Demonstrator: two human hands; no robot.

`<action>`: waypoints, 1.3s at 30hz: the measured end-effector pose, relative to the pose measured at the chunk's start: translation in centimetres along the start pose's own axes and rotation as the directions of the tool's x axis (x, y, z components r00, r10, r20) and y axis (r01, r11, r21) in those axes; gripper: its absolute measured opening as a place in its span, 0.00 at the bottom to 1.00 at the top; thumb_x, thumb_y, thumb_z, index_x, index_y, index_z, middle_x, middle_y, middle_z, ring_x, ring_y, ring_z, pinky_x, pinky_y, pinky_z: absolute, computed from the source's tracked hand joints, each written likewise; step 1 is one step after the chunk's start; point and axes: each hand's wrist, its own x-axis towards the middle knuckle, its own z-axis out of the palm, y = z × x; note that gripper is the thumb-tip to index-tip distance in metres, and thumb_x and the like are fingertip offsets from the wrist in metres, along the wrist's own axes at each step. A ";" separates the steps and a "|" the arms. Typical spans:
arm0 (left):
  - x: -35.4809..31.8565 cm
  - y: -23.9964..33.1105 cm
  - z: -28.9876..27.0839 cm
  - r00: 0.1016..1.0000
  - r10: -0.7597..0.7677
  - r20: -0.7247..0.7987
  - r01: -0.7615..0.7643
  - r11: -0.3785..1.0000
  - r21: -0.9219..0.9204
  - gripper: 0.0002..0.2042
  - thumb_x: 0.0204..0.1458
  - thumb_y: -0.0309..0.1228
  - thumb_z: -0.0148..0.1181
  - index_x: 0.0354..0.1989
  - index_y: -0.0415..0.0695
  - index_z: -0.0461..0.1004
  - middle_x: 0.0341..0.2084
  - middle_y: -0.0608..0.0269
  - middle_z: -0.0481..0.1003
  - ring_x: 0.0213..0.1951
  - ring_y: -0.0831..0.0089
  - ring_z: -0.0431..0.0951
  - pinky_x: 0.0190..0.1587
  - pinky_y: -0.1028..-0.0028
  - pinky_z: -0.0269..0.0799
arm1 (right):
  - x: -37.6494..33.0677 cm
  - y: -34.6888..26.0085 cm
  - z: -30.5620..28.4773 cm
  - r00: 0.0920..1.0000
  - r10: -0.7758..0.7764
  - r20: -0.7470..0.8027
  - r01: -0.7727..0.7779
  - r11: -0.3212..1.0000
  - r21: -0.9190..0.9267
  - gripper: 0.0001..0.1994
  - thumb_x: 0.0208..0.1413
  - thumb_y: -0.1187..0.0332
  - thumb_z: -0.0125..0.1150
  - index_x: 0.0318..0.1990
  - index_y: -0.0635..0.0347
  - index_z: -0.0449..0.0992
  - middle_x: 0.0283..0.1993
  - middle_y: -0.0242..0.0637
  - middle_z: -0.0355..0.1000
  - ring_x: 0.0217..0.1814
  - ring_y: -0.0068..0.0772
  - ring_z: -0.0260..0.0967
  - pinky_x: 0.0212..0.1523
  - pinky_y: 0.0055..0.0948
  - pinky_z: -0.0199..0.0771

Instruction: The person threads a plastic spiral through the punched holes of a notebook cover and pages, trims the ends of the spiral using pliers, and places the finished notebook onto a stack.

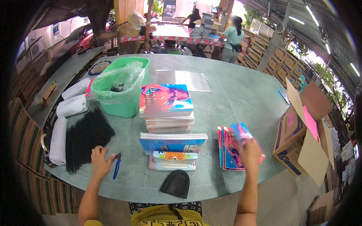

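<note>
My right hand [249, 150] grips a colourful notebook [241, 135], lifted and tilted above a small pile of similar pink and blue notebooks [228, 150] at the table's front right. My left hand [99, 159] rests on the table with fingers spread, beside blue-handled pliers [117, 165] and a heap of black spiral binding coils [86, 137]. A tall stack of notebooks [167, 107] stands in the middle. In front of it lie a spiral-bound blue notebook [172, 142] and a smaller pad [174, 160].
A green bin lined with plastic [120, 88] stands left of the stack. White wrapped bundles [71, 105] lie at the left edge. Clear plastic sheets [183, 80] lie farther back. An open cardboard box [301, 139] sits at right. A black pouch [176, 184] lies near me. Two people stand at a far table.
</note>
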 end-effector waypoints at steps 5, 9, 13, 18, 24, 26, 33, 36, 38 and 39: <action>3.1 -9.8 -4.8 0.919 -0.275 -0.284 0.293 0.956 0.023 0.15 0.48 0.30 0.57 0.44 0.36 0.68 0.39 0.46 0.71 0.43 0.49 0.69 0.47 0.60 0.64 | -0.5 -0.9 6.4 0.992 0.035 0.122 -0.070 0.953 0.295 0.15 0.49 0.65 0.57 0.39 0.66 0.67 0.35 0.55 0.71 0.39 0.56 0.69 0.39 0.46 0.68; -0.4 -21.4 -4.4 0.800 -0.508 -0.320 0.590 0.762 0.267 0.12 0.50 0.31 0.56 0.37 0.34 0.68 0.33 0.41 0.72 0.38 0.45 0.72 0.41 0.55 0.67 | 0.2 -0.6 7.7 0.995 -0.016 0.103 -0.021 0.937 0.349 0.15 0.50 0.65 0.56 0.42 0.66 0.67 0.36 0.56 0.71 0.38 0.56 0.70 0.38 0.45 0.68; 0.2 -22.9 -1.9 0.773 -0.592 -0.229 0.634 0.695 0.339 0.16 0.49 0.35 0.58 0.37 0.32 0.68 0.31 0.39 0.73 0.36 0.42 0.74 0.38 0.52 0.68 | 1.3 -2.8 4.7 0.981 -0.033 0.192 -0.063 0.877 0.476 0.17 0.54 0.61 0.56 0.44 0.67 0.69 0.32 0.48 0.73 0.35 0.39 0.71 0.38 0.35 0.69; 1.8 -24.8 -2.9 0.737 -0.666 -0.119 0.675 0.714 0.185 0.14 0.47 0.32 0.56 0.35 0.32 0.70 0.38 0.35 0.72 0.42 0.42 0.73 0.43 0.53 0.69 | 0.6 -10.9 4.2 0.996 -0.078 0.053 -0.032 0.248 0.968 0.15 0.59 0.59 0.52 0.39 0.64 0.73 0.33 0.33 0.72 0.36 0.21 0.65 0.37 0.24 0.63; 2.3 -24.6 -2.6 0.770 -0.611 -0.185 0.636 0.709 0.303 0.16 0.45 0.30 0.52 0.40 0.31 0.69 0.34 0.36 0.73 0.39 0.42 0.74 0.42 0.52 0.69 | -0.4 -15.0 5.0 0.989 0.002 0.145 -0.145 0.106 0.984 0.12 0.59 0.62 0.48 0.34 0.63 0.72 0.29 0.29 0.66 0.34 0.19 0.58 0.38 0.21 0.58; 4.0 -20.2 -4.5 0.758 -0.593 -0.272 0.651 0.710 0.269 0.17 0.45 0.29 0.51 0.41 0.31 0.68 0.33 0.36 0.73 0.38 0.42 0.74 0.41 0.52 0.69 | -0.2 -14.0 4.7 0.997 -0.003 0.083 -0.081 0.225 0.971 0.11 0.57 0.63 0.51 0.35 0.63 0.72 0.31 0.31 0.68 0.36 0.21 0.62 0.40 0.22 0.60; 7.4 -22.6 -2.1 0.818 -0.514 -0.257 0.571 0.779 0.259 0.16 0.51 0.36 0.53 0.38 0.34 0.70 0.30 0.40 0.73 0.35 0.45 0.74 0.40 0.55 0.69 | -2.0 -23.8 -0.9 0.652 -0.573 -0.496 0.753 0.565 0.337 0.16 0.46 0.64 0.63 0.42 0.59 0.72 0.39 0.40 0.69 0.42 0.43 0.67 0.40 0.37 0.66; 4.4 -21.8 -0.2 0.775 -0.555 -0.300 0.631 0.706 0.323 0.16 0.50 0.38 0.57 0.35 0.34 0.71 0.31 0.43 0.74 0.38 0.49 0.74 0.42 0.56 0.70 | -2.3 -23.8 1.9 0.726 -0.647 -0.232 0.659 0.560 0.502 0.15 0.45 0.65 0.63 0.41 0.58 0.72 0.37 0.39 0.68 0.39 0.42 0.66 0.37 0.38 0.65; 3.0 -23.2 -0.1 0.737 -0.566 -0.369 0.670 0.683 0.291 0.15 0.50 0.36 0.57 0.34 0.33 0.71 0.32 0.42 0.74 0.38 0.49 0.75 0.42 0.56 0.70 | -2.9 -23.9 1.8 0.684 -0.651 -0.329 0.703 0.468 0.536 0.12 0.46 0.66 0.61 0.40 0.56 0.73 0.33 0.36 0.68 0.37 0.41 0.66 0.35 0.38 0.64; 3.5 -24.0 -0.4 0.731 -0.589 -0.344 0.679 0.679 0.280 0.14 0.51 0.34 0.56 0.35 0.33 0.71 0.33 0.42 0.74 0.38 0.49 0.75 0.42 0.56 0.71 | -3.2 -23.9 1.7 0.678 -0.664 -0.315 0.701 0.456 0.548 0.12 0.46 0.67 0.60 0.39 0.55 0.73 0.34 0.36 0.69 0.38 0.40 0.67 0.36 0.37 0.65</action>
